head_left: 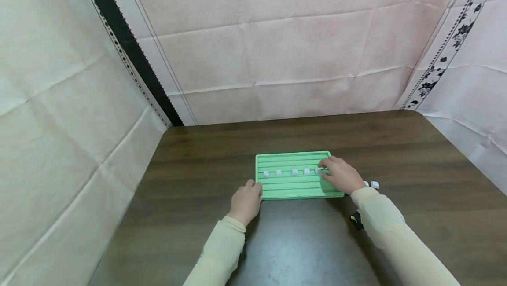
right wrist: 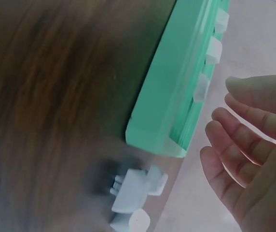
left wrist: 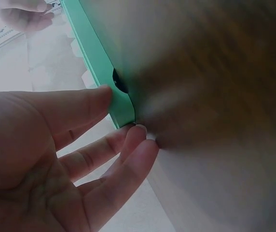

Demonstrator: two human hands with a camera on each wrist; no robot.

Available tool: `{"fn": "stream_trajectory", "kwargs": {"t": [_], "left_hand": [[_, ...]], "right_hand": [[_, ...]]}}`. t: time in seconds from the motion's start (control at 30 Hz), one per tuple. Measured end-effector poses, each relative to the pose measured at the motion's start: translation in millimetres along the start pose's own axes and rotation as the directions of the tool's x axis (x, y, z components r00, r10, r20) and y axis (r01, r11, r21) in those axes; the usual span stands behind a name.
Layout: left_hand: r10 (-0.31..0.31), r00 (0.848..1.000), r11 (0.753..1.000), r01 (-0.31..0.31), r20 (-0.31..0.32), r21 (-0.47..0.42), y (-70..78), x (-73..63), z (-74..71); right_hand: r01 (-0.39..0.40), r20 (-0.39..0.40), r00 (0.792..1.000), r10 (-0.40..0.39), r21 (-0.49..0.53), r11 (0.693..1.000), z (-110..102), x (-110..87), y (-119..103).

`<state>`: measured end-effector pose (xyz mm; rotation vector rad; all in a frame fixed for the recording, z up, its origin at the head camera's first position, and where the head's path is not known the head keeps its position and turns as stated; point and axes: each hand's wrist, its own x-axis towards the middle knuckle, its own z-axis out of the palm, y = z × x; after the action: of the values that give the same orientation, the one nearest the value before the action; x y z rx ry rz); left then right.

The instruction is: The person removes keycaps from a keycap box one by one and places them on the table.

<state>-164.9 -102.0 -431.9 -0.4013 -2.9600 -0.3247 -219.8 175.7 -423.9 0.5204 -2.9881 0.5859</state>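
A light green ridged tray lies on the table, with several small white keycaps spaced in a row along one of its grooves. My left hand holds the tray's near left corner; in the left wrist view the thumb lies on its front edge and the fingers are round the side. Over the tray's right part is my right hand, its fingertips close to the keycap at the row's right end. The right wrist view shows loosely bent fingers apart from the keycaps, with nothing between them and the thumb.
Loose white keycaps lie on the brown wooden table just right of the tray, partly behind my right wrist. Pale cloth hangs behind the table and at both sides. A black device is at my right wrist.
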Motion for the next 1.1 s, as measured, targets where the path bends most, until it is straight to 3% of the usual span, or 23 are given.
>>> {"fn": "stream_trajectory", "kwargs": {"t": [0.4,1.1], "left_hand": [[0.000,1.000,1.000,0.000,0.008,-0.009,1.7,-1.4,-2.3],[-0.020,1.000,1.000,0.020,0.024,0.002,1.0,0.3,-2.7]], "right_hand": [[0.027,0.017,1.000,-0.026,-0.074,0.997,11,12.3,-5],[0.016,-0.004,1.000,-0.017,-0.062,0.998,16,18.8,-10]]}}
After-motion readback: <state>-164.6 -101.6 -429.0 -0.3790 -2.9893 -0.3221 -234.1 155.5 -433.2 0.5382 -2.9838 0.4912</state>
